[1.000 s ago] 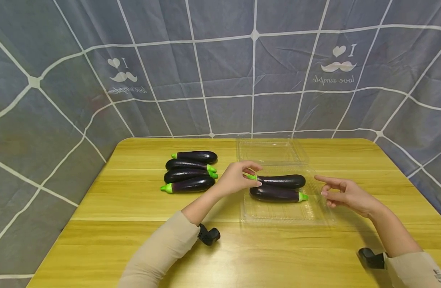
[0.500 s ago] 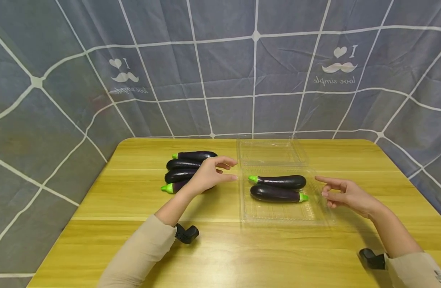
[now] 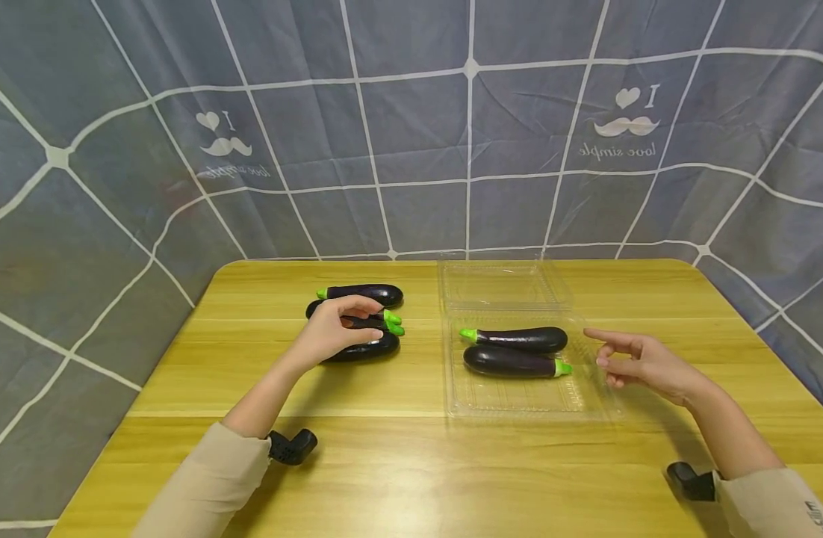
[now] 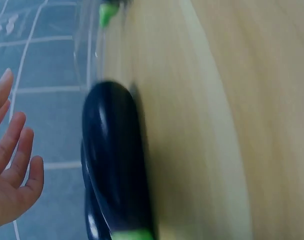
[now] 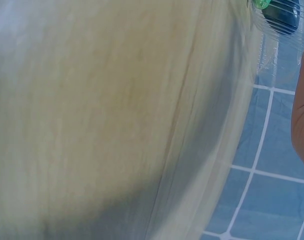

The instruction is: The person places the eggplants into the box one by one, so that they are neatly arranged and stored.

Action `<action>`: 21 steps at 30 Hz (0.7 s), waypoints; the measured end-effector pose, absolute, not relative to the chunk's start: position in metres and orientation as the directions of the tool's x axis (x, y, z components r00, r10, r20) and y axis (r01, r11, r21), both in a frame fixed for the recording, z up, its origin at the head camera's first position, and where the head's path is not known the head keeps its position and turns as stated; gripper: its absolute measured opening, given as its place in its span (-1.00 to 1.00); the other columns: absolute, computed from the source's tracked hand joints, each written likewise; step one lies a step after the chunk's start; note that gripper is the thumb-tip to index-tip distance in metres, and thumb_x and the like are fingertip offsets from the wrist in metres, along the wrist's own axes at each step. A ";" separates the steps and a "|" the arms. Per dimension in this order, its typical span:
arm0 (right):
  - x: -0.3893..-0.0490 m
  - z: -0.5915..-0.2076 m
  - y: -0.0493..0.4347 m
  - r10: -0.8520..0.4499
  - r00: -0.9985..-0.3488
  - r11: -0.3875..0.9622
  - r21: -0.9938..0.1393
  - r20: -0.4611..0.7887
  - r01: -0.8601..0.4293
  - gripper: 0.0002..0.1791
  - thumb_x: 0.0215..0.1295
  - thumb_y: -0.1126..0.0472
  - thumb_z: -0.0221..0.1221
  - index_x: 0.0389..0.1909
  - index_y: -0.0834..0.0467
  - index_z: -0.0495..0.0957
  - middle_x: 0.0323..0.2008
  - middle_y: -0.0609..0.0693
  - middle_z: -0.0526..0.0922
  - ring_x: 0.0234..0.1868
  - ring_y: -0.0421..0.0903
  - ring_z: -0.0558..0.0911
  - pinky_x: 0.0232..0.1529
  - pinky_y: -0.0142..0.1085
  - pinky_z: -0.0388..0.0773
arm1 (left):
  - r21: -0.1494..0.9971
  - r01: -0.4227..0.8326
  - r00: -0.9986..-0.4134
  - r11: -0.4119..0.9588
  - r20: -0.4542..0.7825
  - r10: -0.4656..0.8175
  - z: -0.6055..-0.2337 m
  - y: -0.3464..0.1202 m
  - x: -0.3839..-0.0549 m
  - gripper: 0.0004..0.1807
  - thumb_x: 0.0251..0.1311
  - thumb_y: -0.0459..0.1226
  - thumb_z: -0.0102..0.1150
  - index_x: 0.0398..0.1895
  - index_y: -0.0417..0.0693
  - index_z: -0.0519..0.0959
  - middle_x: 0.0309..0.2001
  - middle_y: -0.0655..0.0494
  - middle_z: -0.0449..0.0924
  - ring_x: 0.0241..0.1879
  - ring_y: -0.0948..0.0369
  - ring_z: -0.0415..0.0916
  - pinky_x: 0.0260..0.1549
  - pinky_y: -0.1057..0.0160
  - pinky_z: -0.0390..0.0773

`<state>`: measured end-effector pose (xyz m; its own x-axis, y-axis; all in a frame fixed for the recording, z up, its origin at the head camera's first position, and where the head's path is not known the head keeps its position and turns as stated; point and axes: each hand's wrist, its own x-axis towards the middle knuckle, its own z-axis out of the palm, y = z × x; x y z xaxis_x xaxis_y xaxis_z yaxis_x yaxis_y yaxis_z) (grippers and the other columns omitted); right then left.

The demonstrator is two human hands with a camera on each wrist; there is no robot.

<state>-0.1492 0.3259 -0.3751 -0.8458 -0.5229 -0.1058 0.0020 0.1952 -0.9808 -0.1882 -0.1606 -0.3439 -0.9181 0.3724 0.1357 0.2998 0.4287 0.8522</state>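
left hand (image 3: 329, 329) moved over eggplants (image 3: 376, 348)

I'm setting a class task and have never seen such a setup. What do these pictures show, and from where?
No machine: these are a person's bare left hand and right hand. The wide picture is taken from the head, the others from the left and right wrist. On the table lie four eggplants and an open clear box holding two more eggplants. The left hand is over the four, the right hand beside the box. Neither appears to hold anything.
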 end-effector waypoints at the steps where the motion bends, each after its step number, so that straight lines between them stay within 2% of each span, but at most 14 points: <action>1: -0.149 -0.375 0.326 -0.524 -0.845 0.194 -0.981 -0.105 0.002 -0.40 0.34 0.39 0.02 0.39 0.25 0.11 -0.27 0.11 0.45 -0.46 -0.20 0.53 -0.41 -0.32 0.57 | 0.851 0.297 -0.919 0.433 0.132 0.371 -0.345 -0.166 -0.188 -0.55 0.00 -0.24 0.38 0.00 -0.17 0.56 -0.01 -0.11 0.55 0.04 -0.06 0.43 -0.01 0.00 0.43; 7: -0.149 -0.375 0.325 -0.522 -0.847 0.195 -0.981 -0.103 -0.001 -0.42 0.34 0.39 0.02 0.37 0.16 0.18 -0.28 0.11 0.45 -0.47 -0.20 0.53 -0.42 -0.32 0.56 | 0.851 0.281 -0.924 0.444 0.114 0.365 -0.352 -0.193 -0.184 -0.51 0.04 -0.25 0.36 0.05 -0.22 0.52 0.02 -0.18 0.51 0.04 -0.07 0.42 0.00 -0.04 0.41; 14: -0.149 -0.376 0.326 -0.520 -0.847 0.199 -0.980 -0.107 0.001 -0.46 0.35 0.37 0.02 0.34 0.05 0.25 -0.29 0.08 0.47 -0.47 -0.21 0.54 -0.41 -0.32 0.57 | 0.824 0.274 -0.933 0.496 0.102 0.346 -0.356 -0.215 -0.179 -0.50 0.03 -0.24 0.36 0.06 -0.23 0.51 -0.01 -0.16 0.54 0.01 -0.04 0.44 -0.02 -0.05 0.39; 21: -0.149 -0.377 0.327 -0.523 -0.847 0.186 -0.983 -0.099 0.001 -0.44 0.35 0.38 0.02 0.35 0.08 0.23 -0.29 0.09 0.47 -0.47 -0.21 0.53 -0.41 -0.33 0.57 | 0.809 0.243 -0.950 0.535 0.086 0.302 -0.360 -0.232 -0.172 -0.50 0.04 -0.23 0.36 0.07 -0.20 0.51 -0.03 -0.13 0.56 0.00 -0.03 0.43 -0.06 -0.06 0.40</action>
<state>-0.1493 0.3266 -0.3765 -0.8465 -0.5230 -0.0994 0.0007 0.1856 -0.9826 -0.1722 -0.2317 -0.3602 -0.9496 0.3015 0.0862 0.2433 0.5349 0.8091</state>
